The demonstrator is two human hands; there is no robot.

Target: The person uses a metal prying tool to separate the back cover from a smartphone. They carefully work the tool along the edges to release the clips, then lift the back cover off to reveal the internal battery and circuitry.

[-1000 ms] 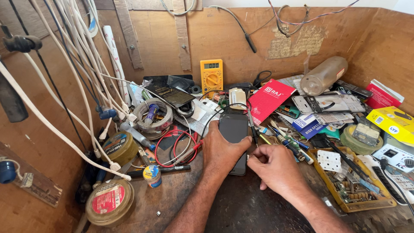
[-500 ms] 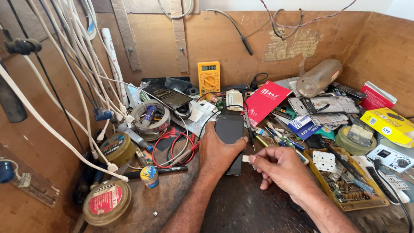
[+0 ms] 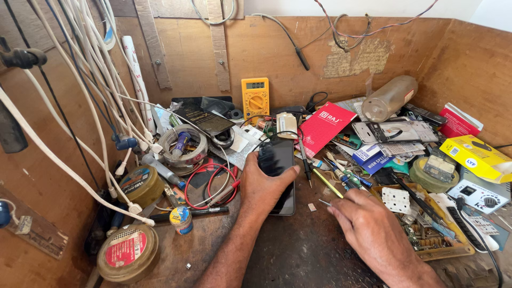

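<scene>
Cluttered on every side, our wooden bench [image 3: 320, 256] leaves only a small working patch. Our left hand [image 3: 265, 184] grips the black smartphone [image 3: 281, 176] flat near the middle, long axis running away from us. Our right hand [image 3: 368, 224] pinches a thin metal tool [image 3: 324, 202], fingers narrow — best to keep the phone pressed down firmly and work the tip gently.

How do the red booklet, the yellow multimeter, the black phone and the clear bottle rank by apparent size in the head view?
1. Red booklet
2. Clear bottle, black phone: alike; the left hand covers part of the phone, so unsure.
3. Yellow multimeter, smallest.
</scene>
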